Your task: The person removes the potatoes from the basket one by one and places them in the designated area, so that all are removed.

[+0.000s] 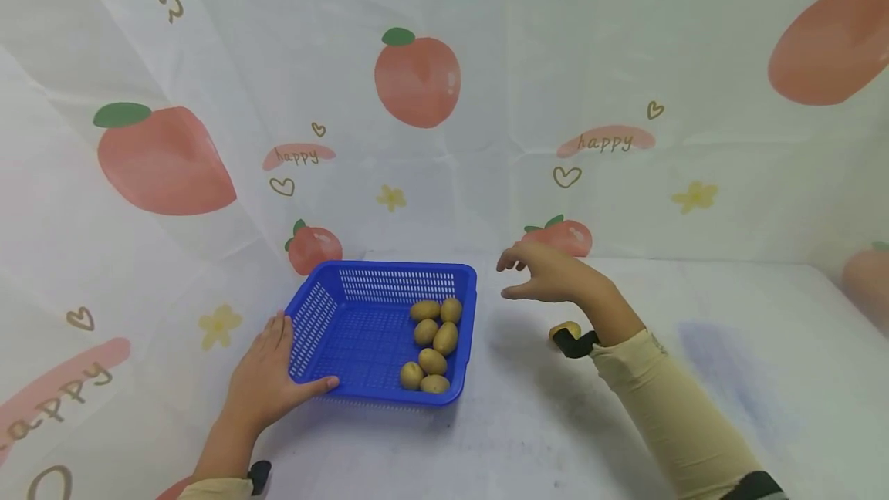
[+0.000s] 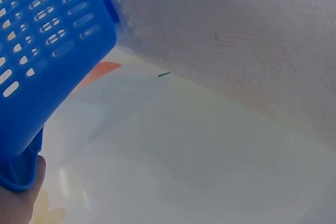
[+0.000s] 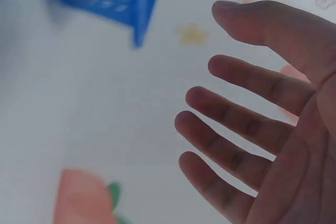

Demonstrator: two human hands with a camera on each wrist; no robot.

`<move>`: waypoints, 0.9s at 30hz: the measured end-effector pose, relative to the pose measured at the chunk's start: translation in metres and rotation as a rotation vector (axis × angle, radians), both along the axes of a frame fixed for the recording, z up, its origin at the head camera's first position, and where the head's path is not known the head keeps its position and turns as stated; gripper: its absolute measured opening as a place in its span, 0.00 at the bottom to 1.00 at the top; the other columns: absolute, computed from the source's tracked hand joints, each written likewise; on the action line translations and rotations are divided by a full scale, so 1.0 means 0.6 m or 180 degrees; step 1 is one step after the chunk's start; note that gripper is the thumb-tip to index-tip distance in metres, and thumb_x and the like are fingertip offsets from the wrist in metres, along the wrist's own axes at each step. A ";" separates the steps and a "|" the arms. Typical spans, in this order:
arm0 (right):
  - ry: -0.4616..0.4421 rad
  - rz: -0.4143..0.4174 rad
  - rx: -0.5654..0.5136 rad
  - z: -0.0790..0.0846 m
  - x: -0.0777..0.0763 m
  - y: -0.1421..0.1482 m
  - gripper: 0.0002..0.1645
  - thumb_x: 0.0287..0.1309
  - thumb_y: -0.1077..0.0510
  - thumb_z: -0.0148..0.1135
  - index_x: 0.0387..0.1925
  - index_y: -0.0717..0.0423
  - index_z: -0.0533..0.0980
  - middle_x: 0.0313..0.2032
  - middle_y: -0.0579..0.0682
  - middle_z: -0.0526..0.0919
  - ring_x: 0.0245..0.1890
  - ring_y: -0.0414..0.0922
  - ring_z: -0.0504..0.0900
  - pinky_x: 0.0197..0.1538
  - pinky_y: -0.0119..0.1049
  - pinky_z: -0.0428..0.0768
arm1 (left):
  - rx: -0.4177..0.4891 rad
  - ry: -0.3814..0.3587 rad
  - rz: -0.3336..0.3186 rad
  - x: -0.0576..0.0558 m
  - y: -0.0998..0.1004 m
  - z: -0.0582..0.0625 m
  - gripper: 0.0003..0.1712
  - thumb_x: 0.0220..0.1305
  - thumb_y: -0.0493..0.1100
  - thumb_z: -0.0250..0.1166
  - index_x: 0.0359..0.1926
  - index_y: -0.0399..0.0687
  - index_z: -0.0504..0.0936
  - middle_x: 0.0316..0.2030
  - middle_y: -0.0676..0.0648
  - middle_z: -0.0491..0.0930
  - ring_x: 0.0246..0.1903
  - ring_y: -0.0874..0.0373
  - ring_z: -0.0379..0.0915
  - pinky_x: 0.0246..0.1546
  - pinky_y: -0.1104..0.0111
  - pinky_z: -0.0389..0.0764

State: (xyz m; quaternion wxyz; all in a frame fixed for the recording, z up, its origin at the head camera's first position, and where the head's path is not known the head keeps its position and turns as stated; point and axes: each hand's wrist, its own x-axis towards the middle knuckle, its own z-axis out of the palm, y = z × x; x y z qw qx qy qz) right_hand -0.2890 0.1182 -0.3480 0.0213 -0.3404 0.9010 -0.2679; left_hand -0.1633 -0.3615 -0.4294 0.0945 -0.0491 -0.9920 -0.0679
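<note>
A blue plastic basket [image 1: 361, 346] stands on the table, with several potatoes [image 1: 446, 338] gathered along its right side. My left hand [image 1: 267, 376] rests against the basket's near left corner, its fingers fairly straight along the left rim and its thumb across the front rim. The left wrist view catches part of that hand [image 2: 23, 195] beside the blue rim. To the right of the basket, my right hand [image 1: 556, 272] is raised above the table, fingers spread and loosely bent, holding nothing. One potato [image 1: 566, 329] lies on the table below the right wrist, partly covered by a black strap.
A white cloth covers the table [image 1: 694, 376]. Behind and to the left hangs a pale sheet [image 1: 479, 99] printed with peaches, flowers and hearts. The basket stands near the sheet's left side.
</note>
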 end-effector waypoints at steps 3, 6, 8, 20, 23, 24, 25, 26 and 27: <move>0.0042 0.0110 0.0014 0.024 -0.002 -0.034 0.23 0.63 0.51 0.76 0.56 0.55 0.83 0.54 0.51 0.87 0.58 0.54 0.84 0.63 0.51 0.86 | -0.0001 -0.0001 0.0011 0.000 0.001 0.001 0.83 0.51 0.83 0.68 0.80 0.21 0.47 0.81 0.22 0.48 0.81 0.26 0.48 0.77 0.33 0.59; 0.0029 0.0245 0.0025 0.045 -0.006 -0.071 0.23 0.64 0.50 0.75 0.57 0.54 0.83 0.56 0.52 0.86 0.59 0.54 0.83 0.63 0.50 0.86 | -0.0016 0.0000 0.0015 0.000 0.000 0.000 0.83 0.51 0.83 0.68 0.80 0.21 0.47 0.81 0.22 0.48 0.81 0.26 0.48 0.77 0.33 0.59; 0.0028 0.0363 0.0042 0.055 -0.010 -0.097 0.23 0.65 0.50 0.74 0.57 0.54 0.83 0.55 0.51 0.86 0.59 0.53 0.83 0.62 0.49 0.86 | -0.0028 0.0000 0.0018 0.000 0.001 0.000 0.83 0.51 0.83 0.68 0.80 0.21 0.47 0.81 0.22 0.48 0.81 0.26 0.48 0.78 0.33 0.59; -0.0162 0.0943 0.0145 0.051 -0.031 -0.243 0.16 0.67 0.53 0.72 0.54 0.52 0.84 0.52 0.51 0.86 0.56 0.51 0.83 0.58 0.41 0.83 | -0.0002 0.0019 0.0048 0.003 0.002 -0.014 0.83 0.50 0.83 0.69 0.80 0.21 0.49 0.80 0.22 0.50 0.79 0.24 0.51 0.76 0.32 0.61; -0.0214 0.0901 0.0167 0.044 -0.031 -0.270 0.16 0.67 0.52 0.72 0.53 0.51 0.84 0.52 0.51 0.86 0.55 0.49 0.83 0.56 0.40 0.83 | -0.0014 0.0037 0.0053 0.003 0.001 -0.013 0.83 0.50 0.83 0.69 0.80 0.21 0.48 0.80 0.22 0.50 0.78 0.23 0.52 0.75 0.31 0.61; -0.0231 0.0885 0.0193 0.042 -0.031 -0.278 0.15 0.67 0.52 0.72 0.52 0.52 0.84 0.52 0.52 0.86 0.54 0.48 0.83 0.56 0.40 0.83 | -0.0024 0.0040 0.0054 0.002 0.000 -0.012 0.83 0.50 0.83 0.69 0.80 0.21 0.48 0.80 0.22 0.50 0.78 0.23 0.52 0.75 0.31 0.61; -0.0242 0.0844 0.0233 0.038 -0.031 -0.285 0.15 0.67 0.52 0.73 0.52 0.51 0.84 0.52 0.52 0.86 0.53 0.46 0.82 0.55 0.38 0.83 | -0.0036 0.0044 0.0052 0.001 0.000 -0.011 0.83 0.50 0.83 0.69 0.80 0.21 0.48 0.80 0.22 0.50 0.78 0.23 0.52 0.75 0.31 0.61; -0.0253 0.0818 0.0273 0.035 -0.032 -0.291 0.15 0.67 0.51 0.73 0.52 0.51 0.84 0.53 0.52 0.86 0.51 0.44 0.82 0.54 0.38 0.83 | -0.0042 0.0052 0.0048 0.000 0.001 -0.011 0.83 0.50 0.83 0.69 0.80 0.21 0.48 0.80 0.22 0.50 0.78 0.23 0.52 0.75 0.31 0.61; -0.0267 0.0774 0.0333 0.032 -0.032 -0.296 0.16 0.66 0.50 0.73 0.52 0.50 0.84 0.54 0.53 0.86 0.50 0.43 0.81 0.54 0.37 0.83 | -0.0048 0.0059 0.0038 -0.001 0.001 -0.010 0.83 0.50 0.83 0.69 0.80 0.21 0.48 0.80 0.22 0.50 0.78 0.23 0.52 0.75 0.31 0.61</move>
